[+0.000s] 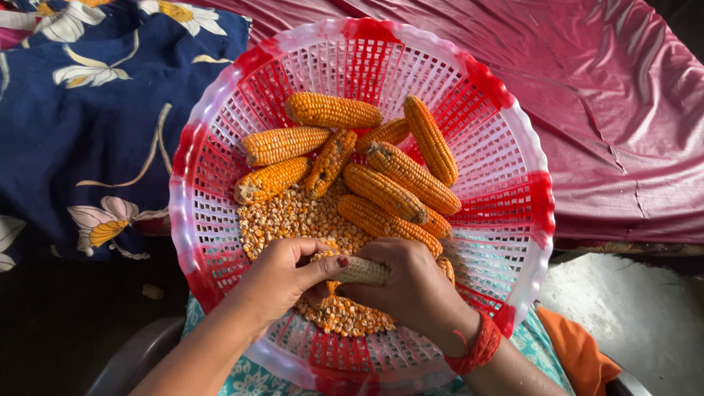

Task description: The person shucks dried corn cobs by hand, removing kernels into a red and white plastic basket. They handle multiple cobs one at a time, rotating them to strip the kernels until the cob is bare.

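- A partly shelled corn cob [364, 271] is gripped at both ends over the near part of a round red-and-white plastic basket [513, 213].
- The left hand [282, 279] is closed around the cob's left end, its thumb laid along the bare core.
- The right hand [411, 282] is wrapped over the cob's right end, where a few kernels are seen; red thread [477, 348] is worn at that wrist.
- A heap of loose kernels [293, 220] is spread under the hands.
- Whole orange cobs [385, 192] are piled behind the kernels, toward the far rim.
- The basket is flanked by a blue floral cloth [88, 110] and a maroon sheet [623, 110].
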